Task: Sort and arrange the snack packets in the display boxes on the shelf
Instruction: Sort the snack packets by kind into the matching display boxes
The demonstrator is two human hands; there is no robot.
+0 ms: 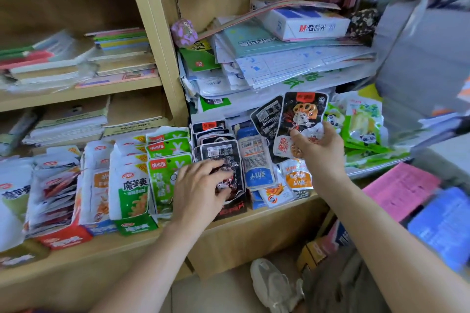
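**Black snack packets going into their box on the shelf**

The wooden shelf (267,213) holds a row of display boxes (132,227), and the black box (231,211) in the middle is full of standing black packets (218,152). The left hand (198,185) lies on the front one with its fingers spread, pressing but not gripping. The right hand (320,145) pinches 2 held packets (302,114) by their bottom ends, just above the blue packets (256,160). They look light, thin, floppy and slippery, so it is best to hold the flat sealed edge and not squeeze the soft middle.
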